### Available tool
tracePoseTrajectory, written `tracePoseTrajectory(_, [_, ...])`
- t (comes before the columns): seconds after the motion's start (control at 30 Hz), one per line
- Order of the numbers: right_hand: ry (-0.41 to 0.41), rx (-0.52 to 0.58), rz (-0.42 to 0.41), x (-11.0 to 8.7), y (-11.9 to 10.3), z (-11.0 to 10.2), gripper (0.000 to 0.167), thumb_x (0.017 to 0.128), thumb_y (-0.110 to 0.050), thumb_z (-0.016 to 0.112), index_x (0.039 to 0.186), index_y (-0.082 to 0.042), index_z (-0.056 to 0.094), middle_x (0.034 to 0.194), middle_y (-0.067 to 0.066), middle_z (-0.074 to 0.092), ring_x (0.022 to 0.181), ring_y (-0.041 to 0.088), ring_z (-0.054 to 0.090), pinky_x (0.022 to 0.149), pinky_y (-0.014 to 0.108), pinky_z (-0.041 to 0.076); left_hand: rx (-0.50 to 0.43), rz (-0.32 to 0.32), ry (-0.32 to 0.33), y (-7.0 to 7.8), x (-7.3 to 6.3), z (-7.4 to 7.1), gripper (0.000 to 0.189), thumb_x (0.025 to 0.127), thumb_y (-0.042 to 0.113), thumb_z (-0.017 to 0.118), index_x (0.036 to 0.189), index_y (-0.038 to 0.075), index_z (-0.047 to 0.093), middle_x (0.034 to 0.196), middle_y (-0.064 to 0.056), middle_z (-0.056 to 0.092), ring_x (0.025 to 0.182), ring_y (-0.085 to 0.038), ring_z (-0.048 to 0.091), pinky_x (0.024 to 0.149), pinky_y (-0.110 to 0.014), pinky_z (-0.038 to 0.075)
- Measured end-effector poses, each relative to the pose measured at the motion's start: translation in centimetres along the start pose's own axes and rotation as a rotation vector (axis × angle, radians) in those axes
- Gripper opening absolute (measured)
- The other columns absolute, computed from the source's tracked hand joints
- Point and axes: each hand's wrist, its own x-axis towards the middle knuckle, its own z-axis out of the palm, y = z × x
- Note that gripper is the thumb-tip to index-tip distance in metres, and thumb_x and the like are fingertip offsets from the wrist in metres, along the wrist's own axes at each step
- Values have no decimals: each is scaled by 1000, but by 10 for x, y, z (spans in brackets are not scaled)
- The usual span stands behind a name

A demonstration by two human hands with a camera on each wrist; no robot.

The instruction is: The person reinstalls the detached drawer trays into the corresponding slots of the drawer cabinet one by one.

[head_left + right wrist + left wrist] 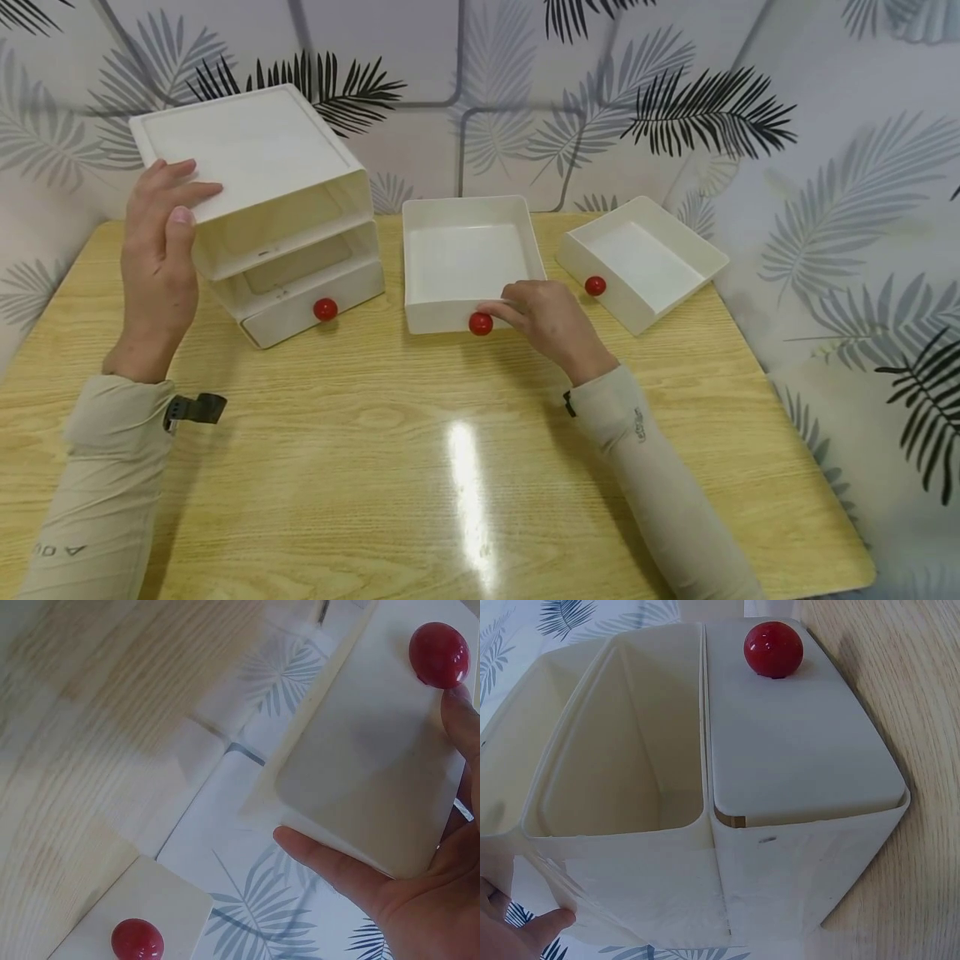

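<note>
A white drawer cabinet [247, 150] stands at the left, its two upper slots without drawers. In its lowest slot sits a drawer front with a red knob [773, 649]. My left hand [161, 242] rests on the cabinet's top at the left edge, fingers extended; in the left wrist view its thumb [549, 927] lies against the side. At the centre, my right hand [555, 321] grips a white drawer [465, 258] at its front right corner, thumb near the red knob [439, 655]. Whether that drawer touches the table cannot be told.
Another white drawer [641, 258] with a red knob [595, 286] lies turned at an angle, to the right of my right hand. The wood-patterned table [360, 467] meets a leaf-patterned wall [517, 108] at the back and another on the right.
</note>
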Motion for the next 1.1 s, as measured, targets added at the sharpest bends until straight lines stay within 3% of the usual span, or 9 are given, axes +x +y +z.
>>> tracePoseTrajectory(0.33, [30,3,-49,-6,-6,-3,43,96,-32,72,63,-14,50,59,-5,38,57,10,39,57,22,35,-16,-12,5,20,-1,1,45,105,21,39,124,-10,67,150,-22,55,157,-25,33,130,-31,17])
tracePoseTrajectory(0.57, [59,37,-88,-11,-10,-5,41,94,-29,75,63,-14,53,59,-4,40,58,9,39,58,21,35,-8,0,14,3,0,0,46,105,24,40,124,-6,69,150,-18,57,156,-23,33,130,-31,18])
tracePoseTrajectory(0.8, [73,48,-114,-14,-14,-7,38,93,-28,76,65,-14,55,60,-3,42,58,9,41,57,21,37,-19,-27,7,22,-2,1,46,105,21,38,123,-9,67,150,-21,55,156,-24,33,130,-31,17])
tracePoseTrajectory(1.1, [133,60,-177,-18,-15,-8,37,88,-25,80,63,-13,56,59,-2,43,58,8,40,57,21,38,-20,-24,-2,12,0,1,45,105,22,39,124,-8,67,151,-18,55,157,-23,32,130,-31,16])
